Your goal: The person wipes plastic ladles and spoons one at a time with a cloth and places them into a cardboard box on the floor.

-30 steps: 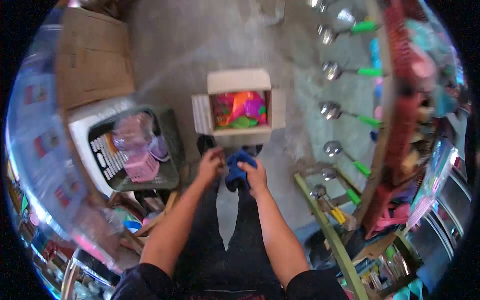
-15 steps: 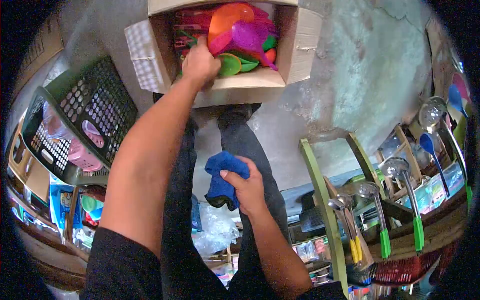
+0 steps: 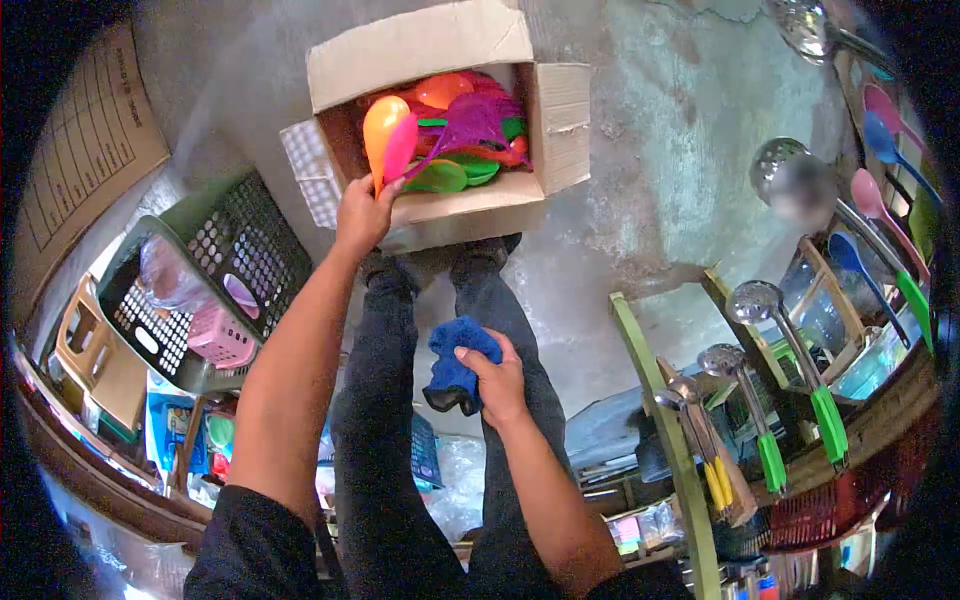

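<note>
My left hand (image 3: 364, 215) is closed round the handles of an orange spoon (image 3: 386, 124) and a pink spoon (image 3: 400, 146), at the near left edge of an open cardboard box (image 3: 565, 125). Inside the box lie a green scoop-like piece (image 3: 440, 176), a purple piece (image 3: 472, 122) and other red and orange plastic items. Over my legs, my right hand (image 3: 498, 378) grips a bunched blue cloth (image 3: 463, 352) with a dark edge, thumb on top.
A dark green perforated basket (image 3: 180, 240) holding a pink basket (image 3: 221, 335) stands at the left. Metal ladles (image 3: 756, 303) with green handles hang at the right by a green wooden post (image 3: 665, 440). A large cardboard sheet (image 3: 85, 160) is at the upper left.
My left hand has come up out of the box with the orange and pink spoons in it. The view has shifted, so the box appears lower. My right hand still holds the cloth.
</note>
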Available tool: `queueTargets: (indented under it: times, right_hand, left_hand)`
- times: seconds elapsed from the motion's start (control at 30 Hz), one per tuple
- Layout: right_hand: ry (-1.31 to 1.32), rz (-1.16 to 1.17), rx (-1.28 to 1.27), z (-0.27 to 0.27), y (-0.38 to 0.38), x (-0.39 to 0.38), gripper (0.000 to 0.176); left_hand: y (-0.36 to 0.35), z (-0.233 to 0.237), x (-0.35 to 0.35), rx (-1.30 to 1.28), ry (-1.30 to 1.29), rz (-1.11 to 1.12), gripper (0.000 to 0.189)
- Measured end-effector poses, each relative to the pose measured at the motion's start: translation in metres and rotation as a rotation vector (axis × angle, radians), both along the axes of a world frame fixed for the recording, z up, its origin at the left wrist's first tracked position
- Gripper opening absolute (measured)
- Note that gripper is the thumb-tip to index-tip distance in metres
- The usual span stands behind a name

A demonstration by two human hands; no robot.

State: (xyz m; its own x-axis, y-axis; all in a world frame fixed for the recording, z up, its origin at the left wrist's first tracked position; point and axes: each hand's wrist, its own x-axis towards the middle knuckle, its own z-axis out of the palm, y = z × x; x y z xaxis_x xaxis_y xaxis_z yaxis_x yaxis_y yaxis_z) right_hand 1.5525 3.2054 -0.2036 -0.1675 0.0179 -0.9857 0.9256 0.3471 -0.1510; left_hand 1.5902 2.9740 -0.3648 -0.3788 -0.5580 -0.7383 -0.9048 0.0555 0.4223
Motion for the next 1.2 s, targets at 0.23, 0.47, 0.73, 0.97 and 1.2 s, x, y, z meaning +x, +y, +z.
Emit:
queueTargets:
  times: [0.23, 0.47, 0.73, 0.97, 1.2]
  right_hand:
    - [0.137, 0.083, 0.016, 0.012, -0.003, -0.013, 0.051]
    - [0.708, 0.429, -0.025, 0.098, -0.042, -0.061, 0.041]
    - [1.437, 0.643, -0.096, 0.286, -0.102, -0.098, 0.037]
    - [1.583, 0.931, -0.365, 0.449, -0.104, -0.107, 0.025]
    - [1.963, 0.902, -0.275, 0.531, -0.100, -0.114, 0.028]
  left_hand:
    - [0.001, 0.013, 0.002, 0.043, 0.022, 0.089, 0.042]
    - [0.054, 0.146, 0.011, 0.326, 0.295, 0.163, 0.038]
    - [0.071, 0.410, 0.004, 0.757, 0.649, 0.191, 0.037]
    - [0.032, 0.591, -0.010, 0.801, 0.796, 0.176, 0.044]
    - [0.027, 0.653, -0.017, 0.916, 0.801, 0.216, 0.036]
